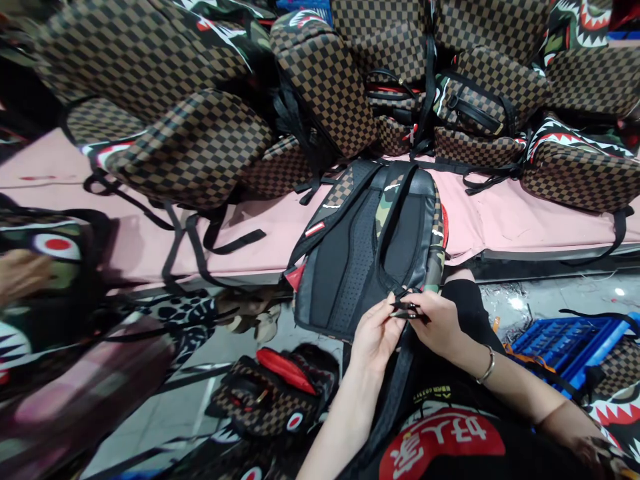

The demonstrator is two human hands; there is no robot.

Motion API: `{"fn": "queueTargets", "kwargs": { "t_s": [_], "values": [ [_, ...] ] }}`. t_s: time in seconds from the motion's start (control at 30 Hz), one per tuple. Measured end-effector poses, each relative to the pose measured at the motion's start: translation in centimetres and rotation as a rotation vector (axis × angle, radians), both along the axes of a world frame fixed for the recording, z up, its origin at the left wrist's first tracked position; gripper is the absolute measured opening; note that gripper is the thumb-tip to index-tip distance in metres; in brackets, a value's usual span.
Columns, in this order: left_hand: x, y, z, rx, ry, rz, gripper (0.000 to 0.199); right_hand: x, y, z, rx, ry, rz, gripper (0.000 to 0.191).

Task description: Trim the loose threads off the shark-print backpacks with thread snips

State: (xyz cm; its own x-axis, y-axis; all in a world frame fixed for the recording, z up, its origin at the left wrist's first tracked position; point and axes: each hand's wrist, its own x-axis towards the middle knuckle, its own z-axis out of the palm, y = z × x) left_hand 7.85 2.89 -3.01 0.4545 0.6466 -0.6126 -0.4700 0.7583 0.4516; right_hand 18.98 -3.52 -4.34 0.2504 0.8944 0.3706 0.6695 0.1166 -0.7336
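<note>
A backpack [343,260] with a black padded back leans against the edge of the pink table, its back panel towards me. Its shoulder strap [391,220] loops down to my hands at the bag's lower right. My left hand [377,333] is closed, thumb and fingers pinching the strap's end. Close beside it, my right hand [437,320] is closed around a slim black piece [407,310] with two narrow parts pointing left. Whether that piece is a strap buckle or a small tool, I cannot tell. The fingers partly hide it.
Several checkered backpacks [200,147] are heaped along the pink table [505,220]. More bags [260,400] lie on the floor at lower left. A blue plastic crate [570,343] stands at right. At far left, another person's hand [23,273] touches a shark-face bag [60,293].
</note>
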Motion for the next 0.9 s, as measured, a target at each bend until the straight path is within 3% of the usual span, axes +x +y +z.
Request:
{"fn": "queueTargets", "kwargs": {
  "t_s": [0.17, 0.47, 0.67, 0.9],
  "values": [
    [-0.1, -0.3, -0.2, 0.028, 0.011, 0.074, 0.006, -0.4, 0.9, 0.4, -0.02, -0.014, -0.007, 0.02],
    [-0.3, -0.9, -0.4, 0.167, 0.102, -0.024, 0.021, 1.3, 2.7, 0.9, -0.21, 0.2, 0.02, 0.009],
    [0.2, -1.0, -0.2, 0.169, 0.152, 0.017, 0.024, 0.6, 1.5, 0.4, -0.058, 0.315, -0.068, 0.004],
    [0.9, -1.4, 0.3, 0.202, 0.15, 0.097, 0.018, -0.1, 0.3, 0.5, -0.023, 0.163, -0.025, 0.015]
  ]
}}
